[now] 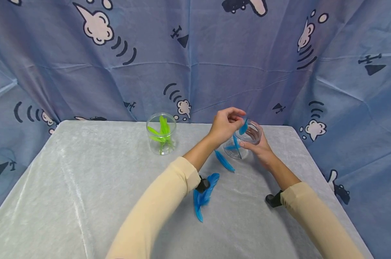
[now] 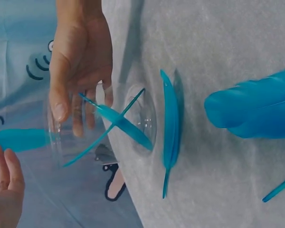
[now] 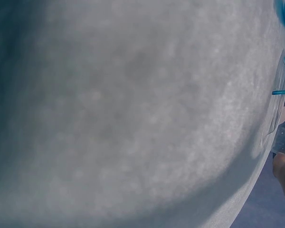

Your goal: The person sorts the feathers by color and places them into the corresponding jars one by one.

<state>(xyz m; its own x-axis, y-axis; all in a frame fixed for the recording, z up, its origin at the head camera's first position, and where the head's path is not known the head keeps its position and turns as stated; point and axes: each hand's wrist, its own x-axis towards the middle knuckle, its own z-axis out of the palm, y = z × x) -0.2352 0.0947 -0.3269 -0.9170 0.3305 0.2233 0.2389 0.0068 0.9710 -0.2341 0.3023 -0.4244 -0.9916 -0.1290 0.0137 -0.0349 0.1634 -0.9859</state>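
My left hand (image 1: 226,126) pinches a blue feather (image 1: 243,127) at the mouth of a clear jar (image 1: 256,135). In the left wrist view that feather (image 2: 21,139) reaches the jar's rim from the fingertips. My right hand (image 1: 260,148) grips the jar from its right side, thumb toward the front. Two blue feathers (image 2: 126,129) lie crossed inside it. On the cloth in front of the jar lies a loose blue feather (image 1: 224,161). Nearer, more blue feathers (image 1: 206,194) lie partly under the left wrist. The right wrist view catches only an edge of the jar (image 3: 279,90).
A second clear jar (image 1: 161,145) with bright green feathers (image 1: 164,127) stands at the back, left of the hands. Grey cloth covers the table (image 1: 95,187). A patterned blue curtain (image 1: 150,57) hangs behind and at both sides.
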